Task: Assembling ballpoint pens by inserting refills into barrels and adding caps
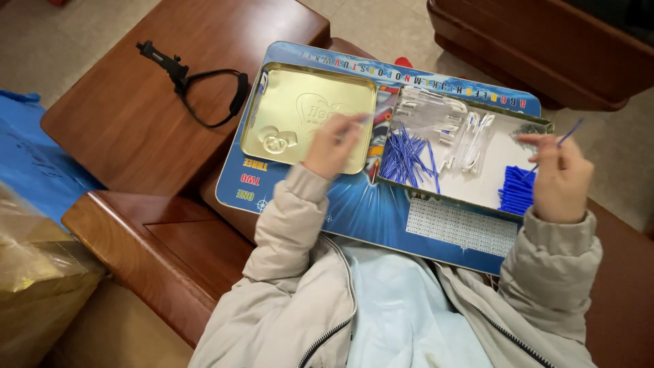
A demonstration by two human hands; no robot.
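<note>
My left hand hovers over a shallow gold tin lid and pinches a thin clear plastic tube. My right hand is raised over the right end of a white box and holds a thin blue stick between its fingers. Inside the box lie loose blue sticks at the left, clear plastic tubes in the middle and a neat stack of blue pieces at the right. Both tin and box rest on a blue printed board across my lap.
A black strap with a clip lies on the wooden table to the left. A wooden armrest runs below it. Blue cloth and a yellowish plastic bag sit at far left. A dark wooden chair stands at top right.
</note>
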